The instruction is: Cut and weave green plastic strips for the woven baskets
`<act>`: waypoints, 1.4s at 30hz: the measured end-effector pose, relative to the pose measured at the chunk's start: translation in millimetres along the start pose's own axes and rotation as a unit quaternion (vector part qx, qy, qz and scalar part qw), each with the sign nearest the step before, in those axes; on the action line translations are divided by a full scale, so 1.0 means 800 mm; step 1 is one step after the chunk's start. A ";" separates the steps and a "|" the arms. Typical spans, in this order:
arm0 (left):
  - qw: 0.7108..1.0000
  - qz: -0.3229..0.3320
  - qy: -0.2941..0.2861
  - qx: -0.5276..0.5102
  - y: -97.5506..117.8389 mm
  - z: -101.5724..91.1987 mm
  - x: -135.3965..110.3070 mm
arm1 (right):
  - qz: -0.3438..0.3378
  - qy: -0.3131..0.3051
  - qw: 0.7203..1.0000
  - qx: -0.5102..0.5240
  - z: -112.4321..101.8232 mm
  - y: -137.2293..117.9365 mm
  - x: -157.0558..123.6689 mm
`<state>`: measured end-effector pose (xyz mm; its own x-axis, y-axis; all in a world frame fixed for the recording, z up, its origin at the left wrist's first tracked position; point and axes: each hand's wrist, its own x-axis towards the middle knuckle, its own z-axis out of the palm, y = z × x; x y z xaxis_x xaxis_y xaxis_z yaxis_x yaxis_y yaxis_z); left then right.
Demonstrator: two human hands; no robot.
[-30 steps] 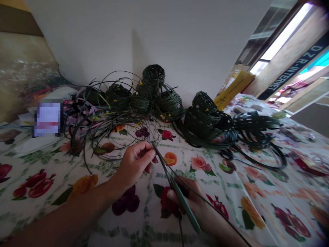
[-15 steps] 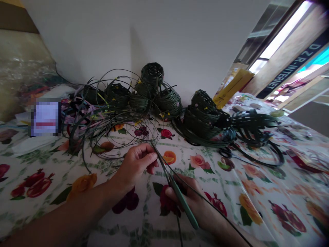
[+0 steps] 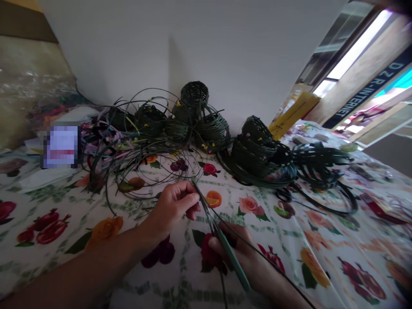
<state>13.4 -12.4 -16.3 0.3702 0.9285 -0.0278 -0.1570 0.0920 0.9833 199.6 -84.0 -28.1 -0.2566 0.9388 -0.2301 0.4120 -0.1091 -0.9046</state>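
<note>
My left hand [image 3: 174, 205] closed on a dark strand [image 3: 254, 246], my right hand [image 3: 241, 257] gripping a green-handled tool [image 3: 232, 265], both just before dark woven baskets [image 3: 260, 152] on a floral tablecloth [image 3: 283, 240], a sign [image 3: 370, 90] beyond them reading "DZ R-INTERNET"

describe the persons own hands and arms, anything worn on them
The left hand and right hand are bare, with no gloves, rings or watch showing. The left forearm and right forearm are bare too, with no sleeve in view on either.
</note>
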 end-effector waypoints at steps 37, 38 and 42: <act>0.999 -0.015 -0.037 -0.001 -0.015 -0.004 0.008 | 0.013 0.057 0.994 -0.093 -0.014 0.008 0.008; 1.000 -0.004 -0.026 0.010 -0.013 -0.004 0.009 | 0.015 0.070 0.990 -0.117 -0.014 0.010 0.009; 0.997 0.037 0.052 0.049 -0.006 -0.006 0.012 | 0.004 0.095 0.982 -0.162 -0.012 0.016 0.011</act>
<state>13.1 -2.5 -22.4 0.2629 0.9643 0.0329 -0.0892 -0.0097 0.9960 211.2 -74.1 -37.9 -0.0980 0.9856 -0.1380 0.6782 -0.0354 -0.7341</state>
